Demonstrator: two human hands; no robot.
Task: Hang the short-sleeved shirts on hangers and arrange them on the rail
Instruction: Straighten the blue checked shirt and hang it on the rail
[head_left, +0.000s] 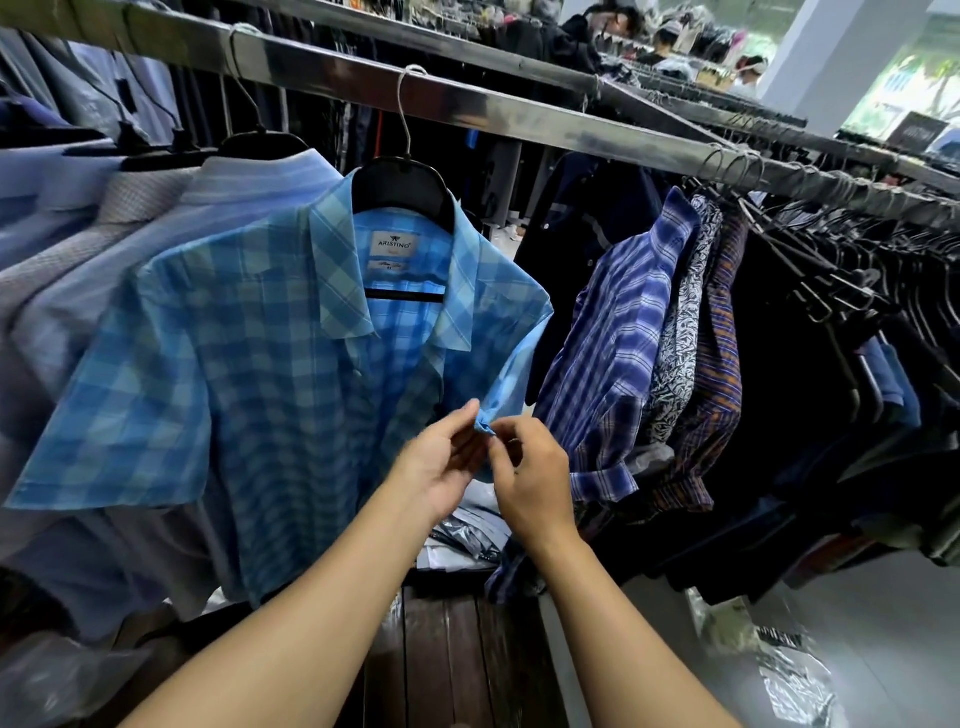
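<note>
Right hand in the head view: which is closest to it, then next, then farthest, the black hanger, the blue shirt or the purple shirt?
1. Blue shirt: touching; the right hand pinches a bit of its cloth.
2. Purple shirt: hanging just to the right of the hand.
3. Black hanger: high above, hooked on the rail.

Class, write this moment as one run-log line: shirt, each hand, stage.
blue checked shirt: on black hanger, hooked over rail | left hand: pinches sleeve edge | right hand: pinches same edge | stage: tidying
</note>
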